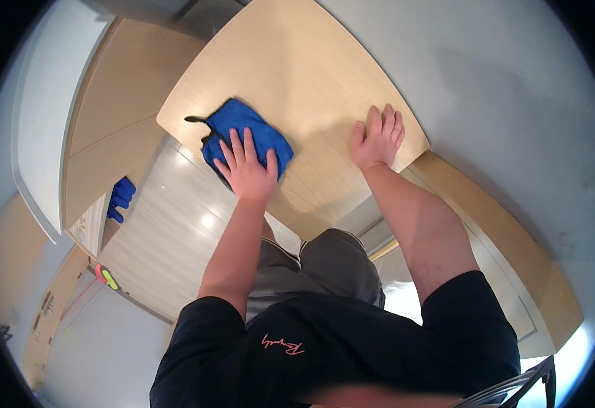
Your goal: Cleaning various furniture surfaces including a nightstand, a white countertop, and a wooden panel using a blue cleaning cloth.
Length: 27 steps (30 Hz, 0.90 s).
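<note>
A pale wooden tabletop (311,75) fills the middle of the scene, its grain faint and its outline bowed by the lens. A soft shadow falls over its near right part, between the person's two hands. A blue cloth (263,129) with dark edging lies on the left part of the tabletop, along the near left edge; it is somewhat rumpled, and a black loop (195,120) sticks out from its far left side. The left hand (251,173) rests on the cloth with fingers spread and palm down, pressing flat instead of gripping. The right hand (379,143) is well apart from the cloth, near the tabletop's right corner; its fingers are extended and it grasps nothing.

A plain grey wall (501,102) runs along the right side of the tabletop. Nearer on the right, a wooden ledge (529,255) curves above pale panelling. To the left stands a light wooden cabinet (127,88), with a white panel (49,102) beyond it. A blue object (122,197) with rounded lobes sits at the cabinet's lower part. The floor (168,224) has pale planks that catch two bright reflections. Farther toward the near left, a small pink and yellow-green object (107,276) stands out beside a pale surface.
</note>
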{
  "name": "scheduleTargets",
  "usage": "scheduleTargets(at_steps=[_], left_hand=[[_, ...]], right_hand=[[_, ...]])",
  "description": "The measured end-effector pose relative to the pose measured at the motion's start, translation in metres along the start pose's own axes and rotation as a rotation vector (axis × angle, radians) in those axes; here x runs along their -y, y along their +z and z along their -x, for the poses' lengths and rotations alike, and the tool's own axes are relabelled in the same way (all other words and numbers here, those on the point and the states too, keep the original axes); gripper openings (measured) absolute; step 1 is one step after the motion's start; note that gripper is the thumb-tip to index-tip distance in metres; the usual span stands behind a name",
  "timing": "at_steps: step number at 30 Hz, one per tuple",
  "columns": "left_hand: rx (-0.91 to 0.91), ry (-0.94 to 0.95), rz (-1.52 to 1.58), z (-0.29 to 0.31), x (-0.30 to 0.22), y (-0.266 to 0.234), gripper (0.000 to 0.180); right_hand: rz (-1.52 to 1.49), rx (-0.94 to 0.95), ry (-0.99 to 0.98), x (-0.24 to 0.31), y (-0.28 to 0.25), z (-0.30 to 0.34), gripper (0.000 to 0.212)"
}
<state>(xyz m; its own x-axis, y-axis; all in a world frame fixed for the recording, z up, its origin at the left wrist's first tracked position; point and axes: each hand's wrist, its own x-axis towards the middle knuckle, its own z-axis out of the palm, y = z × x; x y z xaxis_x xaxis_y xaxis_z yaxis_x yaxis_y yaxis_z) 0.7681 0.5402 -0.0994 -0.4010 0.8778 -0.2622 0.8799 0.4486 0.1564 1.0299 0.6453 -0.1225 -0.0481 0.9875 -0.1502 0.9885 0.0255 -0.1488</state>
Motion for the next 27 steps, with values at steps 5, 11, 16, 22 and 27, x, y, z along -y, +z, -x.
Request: scheduleTargets(at_steps=[5, 11, 16, 22, 27], left_hand=[[-0.113, -0.237, 0.069, -0.054, -0.001, -0.017, 0.076], [-0.034, -0.098, 0.01, -0.001, 0.001, -0.001, 0.079], [0.026, -0.096, 0.017, 0.011, -0.003, -0.005, 0.08], [0.003, -0.069, 0.001, 0.01, 0.0, -0.002, 0.08], [0.065, 0.093, -0.033, -0.001, 0.007, -0.013, 0.079]], right_hand=[[-0.016, -0.059, -0.025, 0.006, 0.0, -0.001, 0.058], [-0.019, -0.108, -0.025, -0.001, -0.001, -0.001, 0.058], [0.007, -0.078, -0.038, 0.001, -0.005, 0.001, 0.056], [-0.034, -0.055, -0.01, 0.001, -0.005, 0.001, 0.053], [0.013, -0.076, -0.031, 0.008, 0.003, 0.004, 0.049]])
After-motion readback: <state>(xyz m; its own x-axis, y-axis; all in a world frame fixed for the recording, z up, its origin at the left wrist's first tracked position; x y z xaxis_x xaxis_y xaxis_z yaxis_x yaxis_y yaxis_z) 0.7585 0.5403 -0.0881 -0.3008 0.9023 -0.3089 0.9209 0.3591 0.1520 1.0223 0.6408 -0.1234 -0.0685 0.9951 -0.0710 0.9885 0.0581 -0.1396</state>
